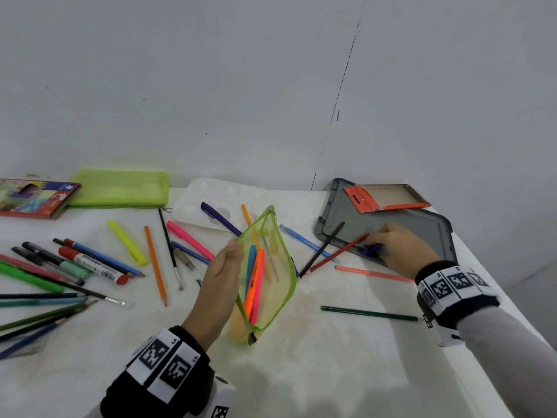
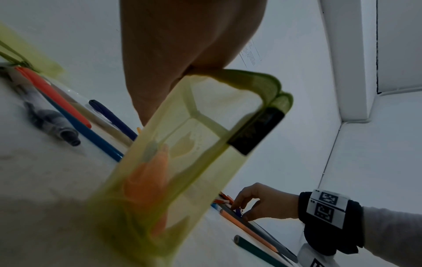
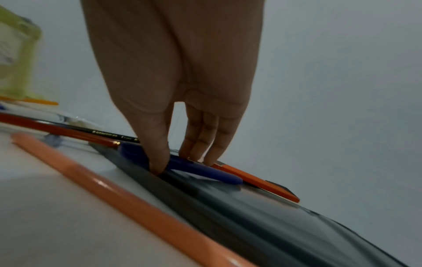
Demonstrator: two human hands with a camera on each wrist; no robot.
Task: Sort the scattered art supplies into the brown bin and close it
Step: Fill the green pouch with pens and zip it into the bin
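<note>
The left hand [image 1: 221, 276] holds a yellow-green mesh pouch [image 1: 268, 279] by its open top edge, thumb & fingers pinching the rim. The pouch stands up near the middle of the bench [image 1: 316, 357], its long axis running from the near end on the bench up & away to the zip pull at the far end. Inside it an orange marker [image 1: 252, 285], a pink marker [image 1: 258, 292] & a blue one [image 1: 250, 263] lie along the same axis.

The right hand [image 1: 402, 245] is down at the near edge of a grey lid [image 1: 401, 220] by the bench's far right corner. Thumb on one side, fingers on the other, it pinches a purple pen [image 3: 182, 165], which lies along the lid's near rim, about left-right.

A red pencil [image 1: 337, 251] & a black pencil [image 1: 322, 250] slant from the lid down toward the pouch. A dark green pencil [image 1: 369, 313] lies left-right near the bench's right edge. More pens & pencils are spread over the left side.
</note>
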